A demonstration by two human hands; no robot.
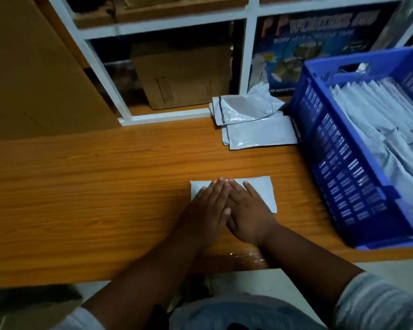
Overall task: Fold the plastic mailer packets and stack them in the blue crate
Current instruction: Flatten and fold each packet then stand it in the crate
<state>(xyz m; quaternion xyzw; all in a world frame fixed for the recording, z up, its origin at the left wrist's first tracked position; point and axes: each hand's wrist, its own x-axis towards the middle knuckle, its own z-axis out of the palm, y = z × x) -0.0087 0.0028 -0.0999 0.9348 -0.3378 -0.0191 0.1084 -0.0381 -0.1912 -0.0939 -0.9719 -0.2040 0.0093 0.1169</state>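
Note:
A folded white mailer packet point(262, 189) lies flat on the wooden table point(105, 186) near its front edge. My left hand point(206, 210) and my right hand point(247, 210) press down on it side by side, fingers straight and flat. The packet's right end and top left corner show past my hands. A small pile of unfolded grey-white mailers point(250, 120) sits at the back of the table. The blue crate point(339, 163) stands at the right, with several folded packets point(377, 120) stacked inside it.
A white shelf frame point(246, 55) rises behind the table, holding a cardboard box point(184, 77) and a printed tape carton point(320, 44). A large cardboard sheet point(34, 67) leans at the left. Clear tape point(246, 256) patches the table's front edge.

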